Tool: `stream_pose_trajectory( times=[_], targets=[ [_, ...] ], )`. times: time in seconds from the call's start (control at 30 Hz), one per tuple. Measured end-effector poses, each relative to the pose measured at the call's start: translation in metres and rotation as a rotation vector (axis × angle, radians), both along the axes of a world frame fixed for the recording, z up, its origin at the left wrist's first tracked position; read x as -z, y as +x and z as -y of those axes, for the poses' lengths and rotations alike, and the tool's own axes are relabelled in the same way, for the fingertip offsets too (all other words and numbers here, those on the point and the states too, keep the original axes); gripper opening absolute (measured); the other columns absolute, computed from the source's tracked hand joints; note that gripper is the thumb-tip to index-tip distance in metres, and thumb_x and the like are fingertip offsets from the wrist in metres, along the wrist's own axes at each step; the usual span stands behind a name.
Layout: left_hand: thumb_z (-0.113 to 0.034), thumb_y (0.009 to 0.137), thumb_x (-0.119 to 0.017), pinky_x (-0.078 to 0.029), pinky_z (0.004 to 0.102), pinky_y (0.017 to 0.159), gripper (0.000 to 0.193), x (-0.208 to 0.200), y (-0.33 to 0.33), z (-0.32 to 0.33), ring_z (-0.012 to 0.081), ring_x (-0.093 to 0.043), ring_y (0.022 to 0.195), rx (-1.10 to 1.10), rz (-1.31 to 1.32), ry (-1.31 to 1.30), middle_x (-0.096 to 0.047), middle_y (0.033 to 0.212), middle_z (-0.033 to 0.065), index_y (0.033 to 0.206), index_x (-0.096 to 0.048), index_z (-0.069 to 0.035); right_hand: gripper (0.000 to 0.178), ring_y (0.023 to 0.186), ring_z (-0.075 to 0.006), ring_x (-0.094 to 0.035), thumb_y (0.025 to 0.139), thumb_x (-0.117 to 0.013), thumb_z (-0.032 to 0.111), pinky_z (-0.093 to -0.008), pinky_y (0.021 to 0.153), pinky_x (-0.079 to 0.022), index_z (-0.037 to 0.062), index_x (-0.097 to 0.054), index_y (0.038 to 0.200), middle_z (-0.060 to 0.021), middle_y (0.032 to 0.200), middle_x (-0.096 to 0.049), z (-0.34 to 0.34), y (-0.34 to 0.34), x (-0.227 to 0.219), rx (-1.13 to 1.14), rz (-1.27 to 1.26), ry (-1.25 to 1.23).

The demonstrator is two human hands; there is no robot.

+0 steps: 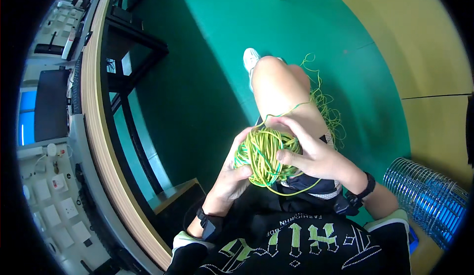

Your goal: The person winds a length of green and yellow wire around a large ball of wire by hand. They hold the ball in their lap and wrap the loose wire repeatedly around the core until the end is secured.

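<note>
A ball of yellow-green wire point(266, 157) rests between my two hands above my lap. My left hand point(234, 169) is wrapped round its left side, the thumb pressed on the windings. From the right, my right hand point(311, 154) grips it with the thumb on the front and the fingers over the top. One strand runs from the top of the ball across my thigh to a loose tangle of the same wire point(328, 114) beside my leg. Another strand loops out below the ball to the right.
On the left stands a long wood-edged desk point(94, 92) with a black monitor point(51, 104) and electrical parts on it; black metal legs point(136, 42) stand underneath. At the lower right is a wire basket point(419, 186) with blue contents. Yellow panels point(395, 23) border the green floor point(222, 8).
</note>
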State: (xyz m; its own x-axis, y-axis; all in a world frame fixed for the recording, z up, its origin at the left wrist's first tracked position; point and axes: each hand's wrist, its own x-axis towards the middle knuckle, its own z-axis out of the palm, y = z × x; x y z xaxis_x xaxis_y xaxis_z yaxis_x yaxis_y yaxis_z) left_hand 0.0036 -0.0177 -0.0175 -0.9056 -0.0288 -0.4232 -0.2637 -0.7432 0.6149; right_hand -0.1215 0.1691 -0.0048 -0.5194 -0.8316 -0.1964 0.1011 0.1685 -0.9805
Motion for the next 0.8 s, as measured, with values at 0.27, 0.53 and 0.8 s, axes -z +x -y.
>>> stream_pose_trajectory(
  times=[0.27,0.53,0.8],
  targets=[
    [-0.044,0.076,-0.085,-0.046,0.0487,0.110,0.099,0.018,0.002,0.030,0.0295,-0.051,0.133,-0.163,0.013,-0.136,-0.047,0.145,0.0120,0.152,-0.031,-0.011,0.043,0.070,-0.0289,-0.071,0.089,-0.076,0.035,-0.0384,0.065,-0.055,0.0030,-0.062,0.114,-0.0131,0.079,-0.070,-0.034,-0.004,-0.034,-0.048,-0.321,0.292],
    [-0.066,0.084,-0.067,-0.058,0.0640,0.083,0.088,0.015,0.035,0.081,0.0417,-0.052,0.128,-0.409,-0.023,-0.072,-0.048,0.146,0.0173,0.149,-0.041,-0.014,0.021,0.059,-0.0116,-0.054,0.094,-0.067,0.018,-0.0288,0.055,-0.043,-0.0019,-0.064,0.088,-0.0096,0.067,-0.062,-0.063,-0.034,-0.014,0.282,-0.248,0.319],
    [-0.062,0.088,-0.063,-0.060,0.0597,0.076,0.079,-0.008,0.038,0.107,0.0418,-0.057,0.121,-0.467,-0.142,-0.326,-0.050,0.144,0.0177,0.149,-0.042,-0.015,0.025,0.073,-0.0103,-0.064,0.102,-0.055,0.017,-0.0252,0.068,-0.052,-0.0007,-0.067,0.089,-0.0050,0.079,-0.068,-0.106,-0.064,0.007,0.412,-0.106,0.219]
  ],
)
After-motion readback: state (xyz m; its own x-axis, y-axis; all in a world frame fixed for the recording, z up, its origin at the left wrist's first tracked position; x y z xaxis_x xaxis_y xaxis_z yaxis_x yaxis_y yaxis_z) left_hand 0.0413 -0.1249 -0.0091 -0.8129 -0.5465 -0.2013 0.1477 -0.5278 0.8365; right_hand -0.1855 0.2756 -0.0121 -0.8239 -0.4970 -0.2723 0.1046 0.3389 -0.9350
